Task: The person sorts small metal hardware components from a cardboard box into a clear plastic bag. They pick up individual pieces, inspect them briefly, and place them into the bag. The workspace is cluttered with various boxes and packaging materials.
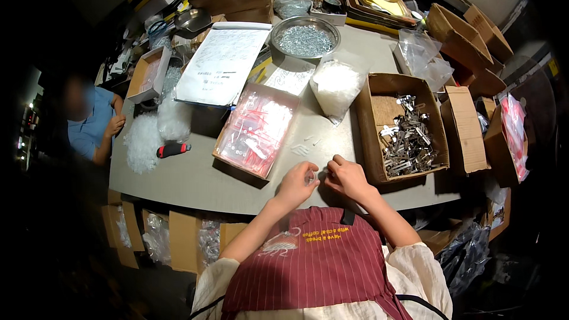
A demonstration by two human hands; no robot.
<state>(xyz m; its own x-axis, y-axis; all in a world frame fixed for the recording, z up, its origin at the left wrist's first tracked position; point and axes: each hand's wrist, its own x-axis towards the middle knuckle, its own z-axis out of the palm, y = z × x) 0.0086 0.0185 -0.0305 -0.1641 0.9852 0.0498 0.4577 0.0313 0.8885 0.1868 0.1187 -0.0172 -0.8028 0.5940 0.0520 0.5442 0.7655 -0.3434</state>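
"Head view: what do we hold?"
"A clear item [310,178], left hand [293,186] fingers curled around it; right hand [349,179], we can't tell. White pieces [300,150] lie beyond, on our tabletop [198,176]."

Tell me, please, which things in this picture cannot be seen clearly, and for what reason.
In the head view:
Clear item at the left hand: its exact kind; it is small and partly covered by the hand.
Right hand: whether it pinches anything; the hand itself hides this.
White pieces: their exact shape; too small.
Cardboard box: its floor beneath the metal clips; the pile covers it.
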